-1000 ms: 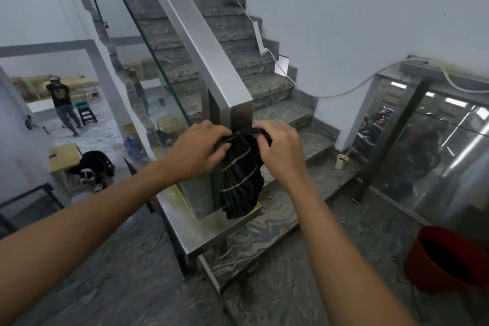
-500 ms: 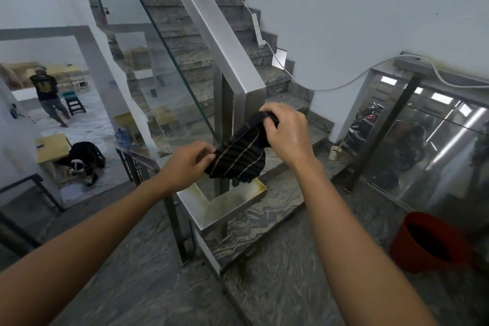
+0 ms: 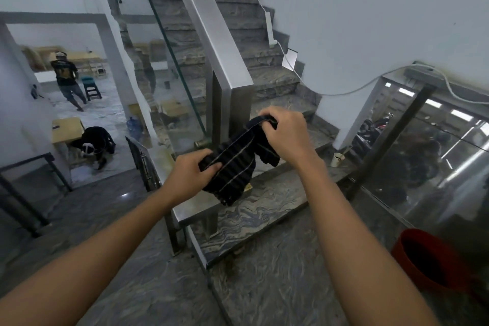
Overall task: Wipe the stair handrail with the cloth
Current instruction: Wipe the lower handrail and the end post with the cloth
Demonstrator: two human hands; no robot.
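Left hand (image 3: pixel 189 171) and right hand (image 3: pixel 284 137) both grip the dark striped cloth (image 3: pixel 232 167) just before the steel handrail (image 3: pixel 211 26); grey marble stairs (image 3: pixel 264 66) rise behind it.

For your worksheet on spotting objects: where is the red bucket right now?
In the head view, the red bucket stands on the floor at the lower right, beside the right forearm and below the glass wall.
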